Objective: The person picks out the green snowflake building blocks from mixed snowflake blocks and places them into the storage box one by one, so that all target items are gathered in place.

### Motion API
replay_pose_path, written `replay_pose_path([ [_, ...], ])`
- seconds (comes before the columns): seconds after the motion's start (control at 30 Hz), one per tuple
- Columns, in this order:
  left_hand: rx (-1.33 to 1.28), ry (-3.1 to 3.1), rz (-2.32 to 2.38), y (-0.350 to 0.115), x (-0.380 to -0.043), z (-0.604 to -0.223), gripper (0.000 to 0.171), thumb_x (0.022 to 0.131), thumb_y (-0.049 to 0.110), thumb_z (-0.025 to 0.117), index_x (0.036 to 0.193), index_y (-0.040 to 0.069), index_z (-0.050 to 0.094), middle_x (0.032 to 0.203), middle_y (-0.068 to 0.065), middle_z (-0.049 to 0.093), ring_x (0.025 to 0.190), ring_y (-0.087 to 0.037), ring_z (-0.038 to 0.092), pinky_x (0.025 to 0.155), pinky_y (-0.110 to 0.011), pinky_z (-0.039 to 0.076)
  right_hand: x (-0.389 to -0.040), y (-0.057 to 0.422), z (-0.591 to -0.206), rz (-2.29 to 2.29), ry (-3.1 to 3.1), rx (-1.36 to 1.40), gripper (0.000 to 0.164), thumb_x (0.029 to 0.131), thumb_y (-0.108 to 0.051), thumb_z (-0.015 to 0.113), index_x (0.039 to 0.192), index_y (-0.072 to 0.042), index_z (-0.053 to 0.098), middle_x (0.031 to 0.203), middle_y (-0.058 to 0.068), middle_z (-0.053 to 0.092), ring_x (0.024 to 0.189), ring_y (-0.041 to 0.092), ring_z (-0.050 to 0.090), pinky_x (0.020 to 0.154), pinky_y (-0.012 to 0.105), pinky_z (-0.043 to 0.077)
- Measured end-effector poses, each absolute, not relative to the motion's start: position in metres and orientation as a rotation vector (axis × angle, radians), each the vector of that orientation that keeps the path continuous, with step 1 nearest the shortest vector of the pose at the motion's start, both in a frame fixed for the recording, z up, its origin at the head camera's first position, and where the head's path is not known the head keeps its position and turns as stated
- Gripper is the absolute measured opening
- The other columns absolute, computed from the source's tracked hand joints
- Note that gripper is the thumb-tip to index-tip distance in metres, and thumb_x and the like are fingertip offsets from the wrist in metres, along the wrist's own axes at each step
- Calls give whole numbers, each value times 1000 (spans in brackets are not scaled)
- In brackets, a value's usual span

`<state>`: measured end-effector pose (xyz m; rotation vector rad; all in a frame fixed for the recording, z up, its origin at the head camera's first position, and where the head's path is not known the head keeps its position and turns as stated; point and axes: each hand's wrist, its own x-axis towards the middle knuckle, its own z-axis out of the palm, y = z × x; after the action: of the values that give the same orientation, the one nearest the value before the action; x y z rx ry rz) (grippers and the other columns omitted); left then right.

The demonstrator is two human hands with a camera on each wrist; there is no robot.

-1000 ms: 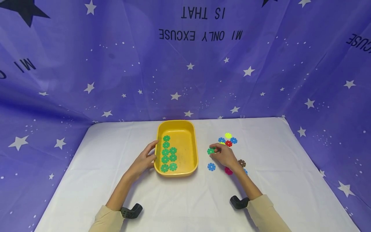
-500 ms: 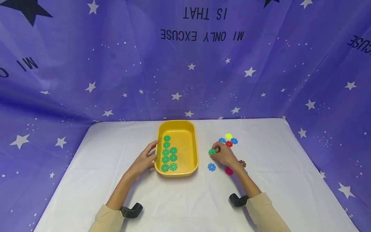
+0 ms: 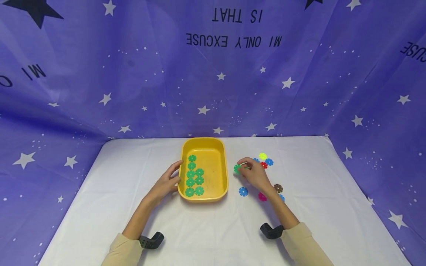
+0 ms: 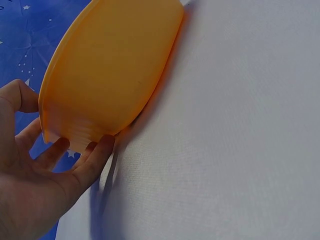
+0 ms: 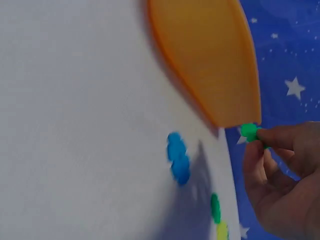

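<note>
My right hand (image 3: 255,176) pinches a green snowflake disc (image 3: 237,169) between thumb and fingers, above the cloth right of the yellow tray (image 3: 204,200). The right wrist view shows that green disc (image 5: 248,131) at the fingertips, apart from the tray. My left hand (image 3: 164,186) rests against the tray's left side, its fingers spread. In the left wrist view, those fingers (image 4: 97,160) touch the outside of the wall and the rim. Several green snowflake discs (image 3: 190,182) lie in the left half of the tray.
Around my right hand lie loose discs: yellow (image 3: 263,156), red (image 3: 264,165), blue (image 3: 243,191), magenta (image 3: 262,196) and brown (image 3: 278,188). Another green disc (image 5: 215,207) lies on the cloth under the hand. A purple starry curtain (image 3: 216,92) stands behind the white-covered table (image 3: 213,232).
My right hand has lifted the green disc and moved it slightly away from the loose discs, left toward the tray. My left hand stays on the tray.
</note>
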<state>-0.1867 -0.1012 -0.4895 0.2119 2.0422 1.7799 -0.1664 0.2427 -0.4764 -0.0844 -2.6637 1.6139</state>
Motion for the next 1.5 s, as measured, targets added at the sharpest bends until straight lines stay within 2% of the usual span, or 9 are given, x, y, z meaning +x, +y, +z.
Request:
replay_pose_path([
  [0.1, 214, 2042, 1781, -101, -187, -489, 69, 92, 5, 48, 157, 20, 28, 163, -14, 16, 138, -43, 36, 93, -43, 54, -169, 230, -466, 1742, -2549, -24, 18, 91, -7, 67, 110, -5, 70, 94, 10, 70, 83, 38, 66, 68, 32, 59],
  [0.23, 219, 2034, 1792, -101, -186, -489, 70, 92, 5, 48, 157, 20, 28, 163, -14, 16, 138, -43, 37, 93, -43, 54, -173, 210, -454, 1884, -2479, 52, 22, 91, -3, 66, 112, 0, 70, 97, 14, 70, 90, 41, 66, 76, 42, 60],
  [0.4, 223, 2036, 1788, -102, -187, -489, 70, 92, 5, 48, 157, 21, 28, 163, -14, 15, 139, -44, 35, 93, -43, 54, -180, 184, -450, 1968, -2479, 97, 20, 92, -1, 67, 112, 1, 70, 95, 13, 70, 90, 42, 66, 82, 50, 58],
  [0.57, 223, 2048, 1777, -101, -187, -489, 69, 93, 6, 48, 157, 21, 29, 163, -14, 16, 138, -43, 36, 93, -43, 54, -188, 159, -448, 1984, -2490, 137, 18, 90, 1, 68, 108, 1, 71, 92, 13, 70, 89, 44, 67, 82, 53, 57],
  [0.7, 225, 2046, 1784, -100, -186, -489, 69, 93, 5, 48, 157, 21, 29, 163, -15, 16, 137, -44, 38, 92, -43, 54, -193, 143, -450, 1953, -2523, 156, 19, 90, 2, 67, 108, 2, 71, 90, 14, 71, 87, 45, 68, 79, 51, 58],
  [1.03, 221, 2046, 1787, -101, -185, -487, 68, 93, 5, 48, 157, 20, 29, 163, -15, 16, 137, -45, 37, 91, -43, 55, -208, 123, -461, 1891, -2612, 14, 23, 91, 1, 67, 113, 4, 69, 87, 11, 70, 79, 35, 71, 72, 41, 60],
  [1.3, 245, 2028, 1799, -102, -186, -489, 69, 93, 4, 48, 157, 19, 28, 163, -16, 16, 135, -44, 40, 92, -43, 54, -215, 118, -465, 1921, -2640, -120, 26, 87, 4, 65, 113, 3, 69, 91, 18, 72, 68, 23, 68, 59, 26, 55],
  [1.5, 224, 2035, 1791, -101, -186, -489, 69, 92, 5, 48, 157, 21, 29, 163, -14, 17, 136, -43, 39, 92, -43, 54, -219, 114, -468, 1840, -2681, -200, 25, 85, 5, 64, 109, 0, 71, 82, 10, 71, 65, 19, 66, 56, 21, 51],
])
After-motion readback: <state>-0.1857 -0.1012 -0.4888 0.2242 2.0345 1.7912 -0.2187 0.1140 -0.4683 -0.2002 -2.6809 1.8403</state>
